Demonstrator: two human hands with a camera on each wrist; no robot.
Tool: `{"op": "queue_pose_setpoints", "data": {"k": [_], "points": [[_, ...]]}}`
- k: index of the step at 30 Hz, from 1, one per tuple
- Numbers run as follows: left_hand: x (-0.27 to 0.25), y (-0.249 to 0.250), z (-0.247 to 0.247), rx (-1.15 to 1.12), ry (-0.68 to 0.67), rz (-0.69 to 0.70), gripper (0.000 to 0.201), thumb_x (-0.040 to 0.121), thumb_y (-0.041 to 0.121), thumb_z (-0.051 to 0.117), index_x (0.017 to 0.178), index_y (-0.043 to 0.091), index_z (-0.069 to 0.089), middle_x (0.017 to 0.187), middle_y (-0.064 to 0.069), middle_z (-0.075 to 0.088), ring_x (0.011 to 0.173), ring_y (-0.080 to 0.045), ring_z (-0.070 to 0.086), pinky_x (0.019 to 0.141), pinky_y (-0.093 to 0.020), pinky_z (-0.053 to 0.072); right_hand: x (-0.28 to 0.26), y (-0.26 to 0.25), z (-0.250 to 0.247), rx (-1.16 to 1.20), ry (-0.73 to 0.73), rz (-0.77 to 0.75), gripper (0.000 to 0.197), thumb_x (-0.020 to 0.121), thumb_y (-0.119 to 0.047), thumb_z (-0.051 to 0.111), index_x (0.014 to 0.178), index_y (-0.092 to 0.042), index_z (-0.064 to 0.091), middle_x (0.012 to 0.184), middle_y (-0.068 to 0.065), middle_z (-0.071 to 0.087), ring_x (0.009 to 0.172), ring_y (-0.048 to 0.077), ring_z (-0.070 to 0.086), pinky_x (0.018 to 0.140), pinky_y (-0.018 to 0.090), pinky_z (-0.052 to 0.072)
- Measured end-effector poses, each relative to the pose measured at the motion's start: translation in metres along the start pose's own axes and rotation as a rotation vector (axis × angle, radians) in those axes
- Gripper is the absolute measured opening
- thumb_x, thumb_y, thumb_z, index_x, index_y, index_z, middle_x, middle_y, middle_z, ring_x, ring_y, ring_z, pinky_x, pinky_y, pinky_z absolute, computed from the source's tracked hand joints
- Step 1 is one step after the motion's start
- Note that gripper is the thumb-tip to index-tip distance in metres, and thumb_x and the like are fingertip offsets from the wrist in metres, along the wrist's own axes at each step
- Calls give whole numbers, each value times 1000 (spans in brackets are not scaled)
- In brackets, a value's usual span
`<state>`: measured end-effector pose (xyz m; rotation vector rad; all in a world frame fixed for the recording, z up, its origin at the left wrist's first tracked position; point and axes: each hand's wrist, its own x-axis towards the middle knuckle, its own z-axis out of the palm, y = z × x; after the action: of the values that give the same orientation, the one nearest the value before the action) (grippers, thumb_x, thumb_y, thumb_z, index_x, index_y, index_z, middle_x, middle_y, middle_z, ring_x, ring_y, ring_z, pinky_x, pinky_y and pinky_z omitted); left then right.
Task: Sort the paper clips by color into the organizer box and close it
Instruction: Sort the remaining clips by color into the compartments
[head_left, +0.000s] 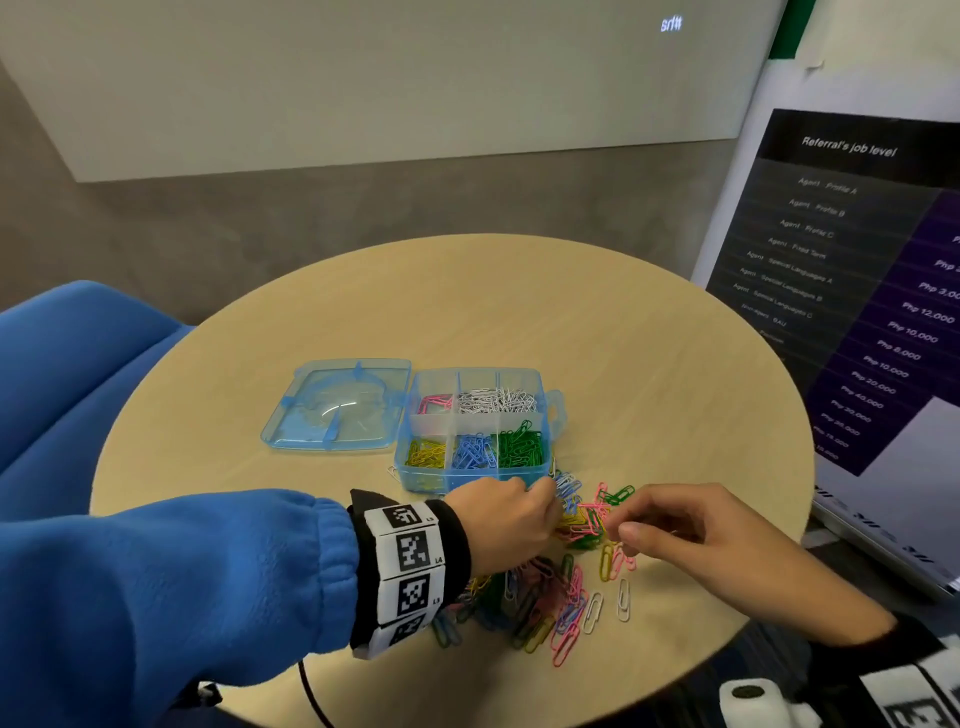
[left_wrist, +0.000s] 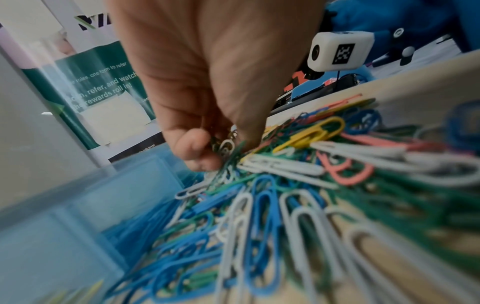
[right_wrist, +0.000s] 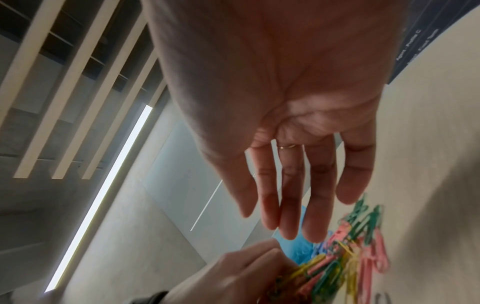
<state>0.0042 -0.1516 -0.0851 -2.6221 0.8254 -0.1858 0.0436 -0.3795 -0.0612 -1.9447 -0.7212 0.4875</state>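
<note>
The blue organizer box (head_left: 557, 410) stands open mid-table, its lid (head_left: 337, 405) laid flat to its left. Its compartments hold pink (head_left: 434, 402), white (head_left: 496, 400), yellow (head_left: 426, 452), blue (head_left: 472, 451) and green clips (head_left: 519, 447). A mixed pile of paper clips (head_left: 561, 582) lies in front of the box. My left hand (head_left: 548, 499) is down in the pile by the box's front wall and pinches a small bunch of clips, green and white (left_wrist: 226, 150). My right hand (head_left: 623, 522) hovers just right of the pile, fingers (right_wrist: 291, 205) straight and holding nothing.
The round wooden table (head_left: 649, 364) has bare surface behind and right of the box. A blue chair (head_left: 78, 364) sits at the left. A printed banner (head_left: 857, 286) stands close at the right edge. A black cable (head_left: 311, 691) hangs off the near edge.
</note>
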Motion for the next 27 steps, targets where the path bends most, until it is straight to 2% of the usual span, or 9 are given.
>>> {"op": "queue_pose_setpoints", "data": {"k": [7,9,11,16,19,21,23,25,27], "points": [[-2,-11,-10,-80,-6,57,9,78,10,72,83,4,66,74,-7,57,50,-18,55,38,-23,38,4,10,7,92,3,81,10,88,-17,67,90,-13,75,87,12,74,85,28,70,79,32,55],[0,-11,-16,-139,-100,-9,14,95,5,52,105,-1,58,96,-14,55,73,-26,59,57,-32,49,3,9,9,163,38,149,11,89,-14,65,90,-9,74,89,15,74,83,30,70,73,27,55],[-3,-16,-21,-198,-185,-56,25,104,7,30,120,0,48,111,-15,47,86,-28,54,71,-37,50,2,2,13,293,59,229,15,90,-11,62,93,0,72,91,19,73,77,26,69,69,29,56],[-12,-29,-29,-272,-83,-167,33,106,29,30,121,7,50,116,-6,49,82,-24,56,64,-29,36,4,-20,27,783,-41,522,55,92,-36,51,106,15,62,101,30,69,79,36,72,64,30,61],[-16,-31,-36,-346,140,-140,34,102,33,38,106,8,60,100,-5,56,69,-26,60,52,-29,35,12,-23,39,1115,-152,591,73,96,-49,38,120,18,55,116,35,62,102,44,66,79,38,60],[-15,-25,-45,-410,218,-89,39,100,37,34,104,9,60,97,-4,56,68,-26,59,52,-32,42,21,-24,50,1344,-212,568,79,95,-51,35,124,21,49,120,37,58,110,46,62,89,46,55],[-13,-17,-50,-457,162,-81,37,101,40,37,115,11,57,107,-3,53,82,-24,58,64,-28,41,28,-29,58,1470,-236,526,74,95,-50,34,116,18,57,109,33,61,101,42,66,89,50,55],[-11,-12,-51,-533,163,-94,39,99,43,44,119,12,55,107,-1,51,87,-19,54,68,-19,31,33,-33,61,1571,-207,497,66,98,-45,33,105,13,63,90,26,58,78,34,66,89,43,53],[-13,-12,-51,-640,215,-94,41,95,46,52,117,12,58,101,3,52,83,-12,51,69,-15,30,34,-33,63,1621,-153,504,60,100,-43,32,106,10,60,85,22,58,69,26,59,88,34,45]]}}
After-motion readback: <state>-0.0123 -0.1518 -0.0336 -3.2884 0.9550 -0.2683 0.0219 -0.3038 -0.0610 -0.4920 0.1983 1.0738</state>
